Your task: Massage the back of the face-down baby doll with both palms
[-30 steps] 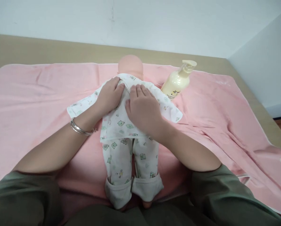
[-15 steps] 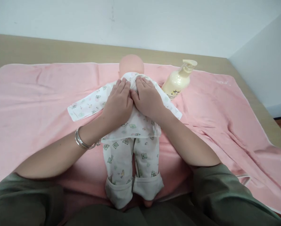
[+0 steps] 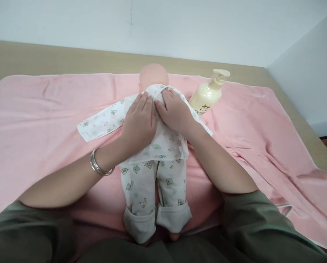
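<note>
A baby doll [image 3: 153, 76] lies face down, its bald head pointing away from me. It wears a white printed shirt [image 3: 163, 148] with long sleeves and matching trousers [image 3: 169, 182] with turned-up cuffs. My left hand [image 3: 141, 118] rests flat on the left side of the doll's upper back, fingers stretched out. On the other side my right hand [image 3: 175, 111] lies flat with its thumb apart, touching the shirt near the shoulder. The two hands are close together, with a strip of cloth showing between them. Neither grips anything.
Under the doll a pink blanket [image 3: 48, 120] is spread over a wooden table [image 3: 70, 56]. A cream pump bottle [image 3: 207, 93] stands right of the doll's shoulder. A white wall [image 3: 163, 29] rises behind the table.
My left hand has slid slightly down, and my right hand has shifted a little to the right, so the gap between them is wider. The shirt's folds by the collar have changed slightly.
</note>
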Demonstrator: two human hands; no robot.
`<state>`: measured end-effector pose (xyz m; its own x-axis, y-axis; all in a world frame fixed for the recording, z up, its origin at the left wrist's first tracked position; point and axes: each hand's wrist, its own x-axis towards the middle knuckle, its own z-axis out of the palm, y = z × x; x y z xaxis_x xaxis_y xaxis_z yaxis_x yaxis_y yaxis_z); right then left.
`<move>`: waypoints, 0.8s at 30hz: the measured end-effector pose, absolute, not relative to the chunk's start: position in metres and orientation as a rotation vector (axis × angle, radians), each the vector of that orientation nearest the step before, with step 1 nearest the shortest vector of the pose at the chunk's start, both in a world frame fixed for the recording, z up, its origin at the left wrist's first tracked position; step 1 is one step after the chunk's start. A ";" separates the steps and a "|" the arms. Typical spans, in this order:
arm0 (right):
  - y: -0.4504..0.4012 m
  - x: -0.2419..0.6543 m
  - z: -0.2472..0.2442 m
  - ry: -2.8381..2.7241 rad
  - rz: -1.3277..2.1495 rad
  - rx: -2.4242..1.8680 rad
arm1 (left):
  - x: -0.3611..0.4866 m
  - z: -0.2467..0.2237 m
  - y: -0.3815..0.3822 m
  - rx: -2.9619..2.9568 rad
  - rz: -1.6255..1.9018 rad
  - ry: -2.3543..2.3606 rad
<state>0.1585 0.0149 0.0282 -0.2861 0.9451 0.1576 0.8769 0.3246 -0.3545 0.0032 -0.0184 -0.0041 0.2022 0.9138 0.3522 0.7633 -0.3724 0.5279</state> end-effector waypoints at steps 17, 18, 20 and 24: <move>-0.016 0.144 0.041 -2.261 0.215 -1.660 | -0.007 -0.010 0.011 2.021 1.023 1.693; -0.009 0.146 0.039 -2.245 0.236 -1.681 | -0.007 -0.010 0.010 2.006 1.031 1.701; 0.003 0.149 0.034 -2.235 0.283 -1.719 | -0.007 -0.012 0.011 1.970 1.055 1.695; 0.011 0.153 0.035 -2.263 0.376 -1.714 | -0.007 -0.015 0.011 1.897 1.157 1.663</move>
<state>0.1533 0.0107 0.0352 -0.2586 0.9640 0.0625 0.8919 0.2631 -0.3679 -0.0071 0.0114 -0.0148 -0.0304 0.9411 0.3367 0.6429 -0.2395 0.7275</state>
